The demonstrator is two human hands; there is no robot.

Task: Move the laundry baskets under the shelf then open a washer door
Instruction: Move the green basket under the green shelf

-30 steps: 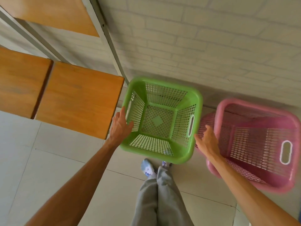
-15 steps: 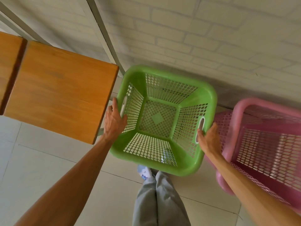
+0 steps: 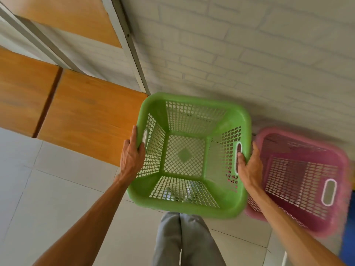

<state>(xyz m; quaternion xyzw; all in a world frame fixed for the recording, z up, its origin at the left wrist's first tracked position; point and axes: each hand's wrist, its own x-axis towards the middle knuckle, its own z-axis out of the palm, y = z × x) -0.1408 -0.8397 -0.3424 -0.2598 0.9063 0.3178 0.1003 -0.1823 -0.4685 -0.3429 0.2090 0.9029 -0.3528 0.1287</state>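
An empty green laundry basket (image 3: 232,116) with mesh walls fills the middle of the view, raised off the tiled floor in front of my legs. My left hand (image 3: 131,155) grips its left rim by the handle slot. My right hand (image 3: 249,167) grips the right rim at the other slot. A pink laundry basket (image 3: 338,160), also empty, sits on the floor just to the right, against the wall. The wooden shelf (image 3: 90,114) juts out at the left, its right end close to the green basket. No washer is visible.
A white brick wall (image 3: 249,54) stands behind both baskets. A metal shelf post (image 3: 132,54) runs down to the floor at the shelf's right end. A higher wooden board (image 3: 67,16) sits above. Something blue (image 3: 348,237) shows at the right edge.
Both hands went from touching the green basket's sides to gripping its rims. The basket has come up and nearer to me, now covering my shoes.
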